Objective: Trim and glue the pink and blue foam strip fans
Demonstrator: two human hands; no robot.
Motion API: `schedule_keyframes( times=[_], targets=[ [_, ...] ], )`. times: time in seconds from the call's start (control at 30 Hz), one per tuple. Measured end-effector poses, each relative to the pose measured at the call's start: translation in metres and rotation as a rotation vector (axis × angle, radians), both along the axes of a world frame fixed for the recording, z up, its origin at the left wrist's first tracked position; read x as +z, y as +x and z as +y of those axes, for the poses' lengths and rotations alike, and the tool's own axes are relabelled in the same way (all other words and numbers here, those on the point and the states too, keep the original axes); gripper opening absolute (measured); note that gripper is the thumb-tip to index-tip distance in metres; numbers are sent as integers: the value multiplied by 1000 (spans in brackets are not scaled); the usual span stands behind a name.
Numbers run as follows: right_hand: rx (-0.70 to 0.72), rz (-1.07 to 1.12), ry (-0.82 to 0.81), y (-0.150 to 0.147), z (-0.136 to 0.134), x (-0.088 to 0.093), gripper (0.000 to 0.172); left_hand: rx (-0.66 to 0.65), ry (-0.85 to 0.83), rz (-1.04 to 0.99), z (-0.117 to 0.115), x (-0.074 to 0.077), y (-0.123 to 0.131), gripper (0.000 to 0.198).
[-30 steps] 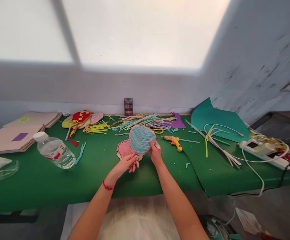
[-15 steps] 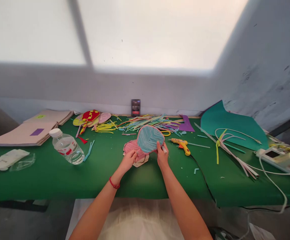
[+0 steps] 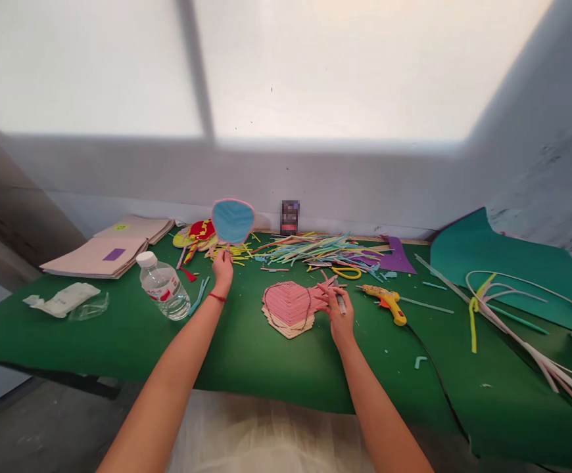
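My left hand point(image 3: 223, 268) grips a blue rounded panel point(image 3: 233, 221) by its lower edge and holds it up over the back left of the table. The panel is faced with strips and trimmed in pink. On the green table lies a pink and cream panel of strips point(image 3: 288, 302), with a dark curved outline drawn on it and loose strip ends fanning out to the right. At those ends is my right hand point(image 3: 340, 316), its fingers closed around a marker pen point(image 3: 340, 299). Whether the hand touches the strips is hard to tell.
A water bottle point(image 3: 164, 289) stands left. Yellow scissors handles point(image 3: 346, 272) show beside a heap of coloured strips point(image 3: 315, 251). A yellow glue gun point(image 3: 384, 302) with a black cord lies right. Teal sheet point(image 3: 513, 269), pink folders point(image 3: 103, 256) and a phone point(image 3: 290, 217) are farther off.
My left hand has carried the blue panel up and left, off the pink panel, which now shows fully. My right hand has let go of the blue panel and keeps the pen.
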State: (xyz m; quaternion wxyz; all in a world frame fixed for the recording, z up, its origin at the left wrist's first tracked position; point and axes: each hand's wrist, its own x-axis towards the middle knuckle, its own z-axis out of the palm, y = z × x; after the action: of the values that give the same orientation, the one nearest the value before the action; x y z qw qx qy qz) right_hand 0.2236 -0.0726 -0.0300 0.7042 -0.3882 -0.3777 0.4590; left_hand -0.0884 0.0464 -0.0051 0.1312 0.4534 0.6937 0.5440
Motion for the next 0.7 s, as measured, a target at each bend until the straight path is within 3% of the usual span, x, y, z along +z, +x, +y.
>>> schedule_keyframes(
  times=[0.2, 0.43, 0.6, 0.7],
  targets=[
    [-24, -5, -17, 0, -1, 1, 36, 169, -172, 20, 37, 9, -31, 31],
    [-17, -12, -24, 1, 1, -2, 35, 275, -270, 32, 44, 20, -42, 36],
    [0, -44, -38, 0, 2, -4, 36, 317, -209, 125, 33, 22, -17, 40],
    [17, -133, -6, -2, 1, -12, 40, 110, -131, 231, 16, 15, 19, 34]
  ],
)
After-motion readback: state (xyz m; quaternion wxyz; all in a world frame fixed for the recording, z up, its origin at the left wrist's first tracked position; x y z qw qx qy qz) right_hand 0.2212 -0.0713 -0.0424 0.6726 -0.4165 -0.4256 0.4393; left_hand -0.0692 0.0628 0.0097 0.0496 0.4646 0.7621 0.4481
